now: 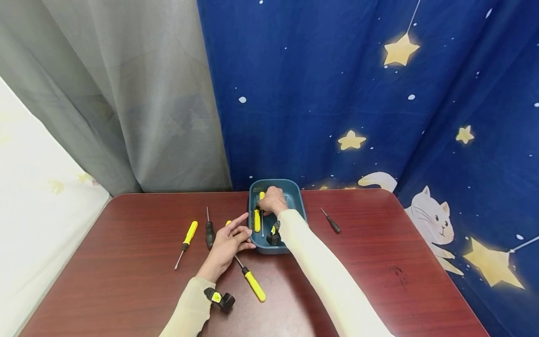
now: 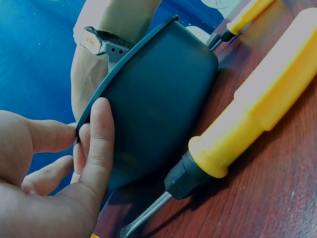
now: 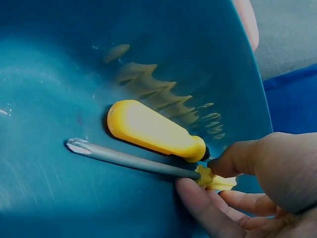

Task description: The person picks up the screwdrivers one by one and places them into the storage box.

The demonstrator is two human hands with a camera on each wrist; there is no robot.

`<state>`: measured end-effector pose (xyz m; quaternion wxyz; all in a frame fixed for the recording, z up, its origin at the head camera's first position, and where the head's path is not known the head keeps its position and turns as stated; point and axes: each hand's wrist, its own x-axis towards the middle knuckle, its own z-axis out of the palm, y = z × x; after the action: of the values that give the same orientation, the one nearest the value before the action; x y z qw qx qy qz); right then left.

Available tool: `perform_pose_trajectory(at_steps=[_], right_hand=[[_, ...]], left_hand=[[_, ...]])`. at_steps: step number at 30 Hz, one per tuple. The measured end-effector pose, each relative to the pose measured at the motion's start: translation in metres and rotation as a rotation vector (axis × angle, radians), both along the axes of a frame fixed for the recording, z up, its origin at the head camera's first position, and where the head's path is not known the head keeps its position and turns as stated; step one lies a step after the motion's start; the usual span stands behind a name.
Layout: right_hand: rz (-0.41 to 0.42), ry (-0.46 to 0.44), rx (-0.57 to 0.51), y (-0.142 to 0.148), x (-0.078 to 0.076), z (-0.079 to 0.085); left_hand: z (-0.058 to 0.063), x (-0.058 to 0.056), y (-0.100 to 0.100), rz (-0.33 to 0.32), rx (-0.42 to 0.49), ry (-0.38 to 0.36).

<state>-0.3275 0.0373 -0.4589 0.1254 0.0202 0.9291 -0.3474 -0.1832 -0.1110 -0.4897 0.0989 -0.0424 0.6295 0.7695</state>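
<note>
A dark blue-green plastic bin [image 1: 273, 250] stands at the far edge of the table. Its near-left rim is pinched by my left hand [image 1: 227, 245], with one finger against the outer wall [image 2: 148, 99]. Reaching inside, my right hand [image 1: 273, 201] pinches the yellow handle of a screwdriver [image 3: 129, 161], whose Phillips tip lies over the bin floor. Beside it in the bin rests another yellow-handled screwdriver [image 3: 148, 129]; my fingers partly cover its shaft end. A yellow-handled screwdriver [image 1: 254, 284] lies just below my left hand, its tip end hidden.
Left on the red-brown table [image 1: 139, 243] lie a yellow-handled screwdriver [image 1: 190, 234] and a black-handled one [image 1: 210, 235]. A yellow handle end [image 1: 229, 223] peeks out behind the left hand. Right of the bin is a small black screwdriver [image 1: 333, 224]. Curtains [image 1: 294, 93] hang behind.
</note>
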Motion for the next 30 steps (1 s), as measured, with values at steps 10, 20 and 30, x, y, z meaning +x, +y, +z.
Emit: perform_pose_trajectory(at_steps=[10,20,30], right_hand=[[0.001,-0.017,-0.005,0.003,-0.001,0.002],[0.094,0.048,0.058,0.009,0.001,0.005],[0.211,0.118,0.128,0.019,0.006,0.015]], left_hand=[[-0.001,-0.001,0.001,0.005,0.003,0.000],[-0.001,0.000,0.001,0.006,-0.001,0.000],[0.001,0.001,0.001,0.013,-0.007,0.004]])
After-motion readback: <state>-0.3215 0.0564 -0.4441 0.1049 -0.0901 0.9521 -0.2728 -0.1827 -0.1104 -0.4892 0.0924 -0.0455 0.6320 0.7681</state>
